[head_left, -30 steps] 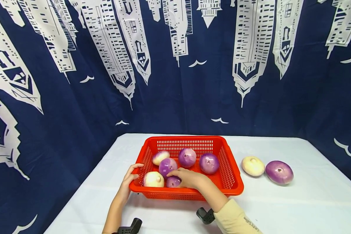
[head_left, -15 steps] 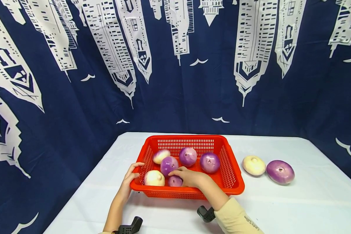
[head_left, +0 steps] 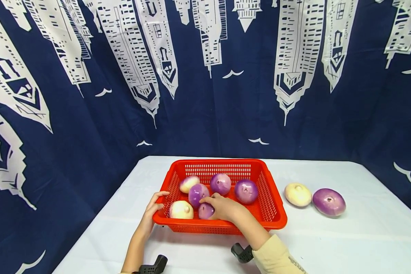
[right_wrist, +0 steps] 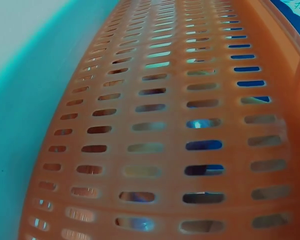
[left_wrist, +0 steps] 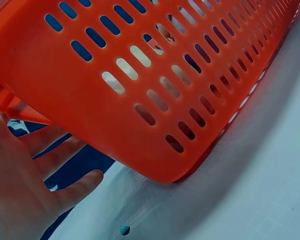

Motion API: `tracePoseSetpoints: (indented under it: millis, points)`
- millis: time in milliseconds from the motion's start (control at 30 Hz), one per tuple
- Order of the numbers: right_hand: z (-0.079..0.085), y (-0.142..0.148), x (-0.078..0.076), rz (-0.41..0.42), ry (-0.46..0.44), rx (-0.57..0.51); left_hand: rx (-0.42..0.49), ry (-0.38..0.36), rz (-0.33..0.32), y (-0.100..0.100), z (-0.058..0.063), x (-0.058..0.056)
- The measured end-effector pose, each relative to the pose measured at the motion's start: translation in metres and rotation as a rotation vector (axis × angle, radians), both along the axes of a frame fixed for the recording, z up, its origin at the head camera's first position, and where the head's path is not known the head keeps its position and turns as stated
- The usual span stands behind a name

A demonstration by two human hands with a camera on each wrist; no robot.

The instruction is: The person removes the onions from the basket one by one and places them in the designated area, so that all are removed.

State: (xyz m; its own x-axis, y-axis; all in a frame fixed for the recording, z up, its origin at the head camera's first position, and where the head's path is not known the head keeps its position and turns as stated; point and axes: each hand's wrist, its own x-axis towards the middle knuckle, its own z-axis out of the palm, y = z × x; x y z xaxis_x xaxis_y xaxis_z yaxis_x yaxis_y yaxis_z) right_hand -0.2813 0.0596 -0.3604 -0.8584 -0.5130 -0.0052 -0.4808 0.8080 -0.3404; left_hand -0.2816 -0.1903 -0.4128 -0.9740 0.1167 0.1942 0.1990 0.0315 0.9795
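Observation:
In the head view, a red plastic basket [head_left: 222, 224] holds several purple-and-white turnips. My right hand [head_left: 226, 208] reaches over the near rim and grips a purple turnip [head_left: 205, 210] from above, partly covering it. A cream-sided turnip [head_left: 181, 210] lies to its left and another purple turnip [head_left: 198, 195] just behind it. My left hand [head_left: 152, 213] rests its fingertips at the basket's left rim. In the left wrist view, that hand's fingers [left_wrist: 65, 150] look straight beside the basket wall, thumb apart. The right wrist view shows only the slotted wall [right_wrist: 155, 130]; the hand is hidden there.
Right of the basket, a cream turnip [head_left: 298, 195] and a purple turnip [head_left: 329, 202] lie on the white tabletop [head_left: 363, 243]. Toward the back of the basket are a white-and-purple turnip [head_left: 189, 184] and two purple turnips [head_left: 246, 191]. A dark-blue patterned cloth [head_left: 205, 114] hangs behind.
My right hand has shifted slightly right and its fingers have settled around the turnip, which sits a little further right. The left hand stays at the rim. The head view has shifted slightly.

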Motion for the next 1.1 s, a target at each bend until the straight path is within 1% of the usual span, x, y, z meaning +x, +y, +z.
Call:
tracePoseSetpoints:
  millis: [100, 233, 400, 800, 1100]
  points:
    - [0.001, 0.0, 0.001, -0.021, 0.066, -0.024, 0.002, 0.002, 0.002, 0.0, 0.0, -0.001]
    - [0.002, 0.002, 0.002, -0.054, 0.127, -0.089, 0.004, 0.006, 0.0, 0.0, 0.0, -0.001]
    - [0.003, 0.004, 0.004, -0.047, 0.207, -0.152, 0.003, 0.004, 0.001, 0.0, 0.0, -0.001]
    - [0.005, 0.011, 0.012, -0.052, 0.334, -0.189, 0.004, -0.013, 0.004, 0.0, 0.0, -0.001]
    - [0.02, 0.026, 0.025, -0.073, 0.393, -0.246, -0.005, -0.004, 0.004, -0.001, -0.001, -0.001]
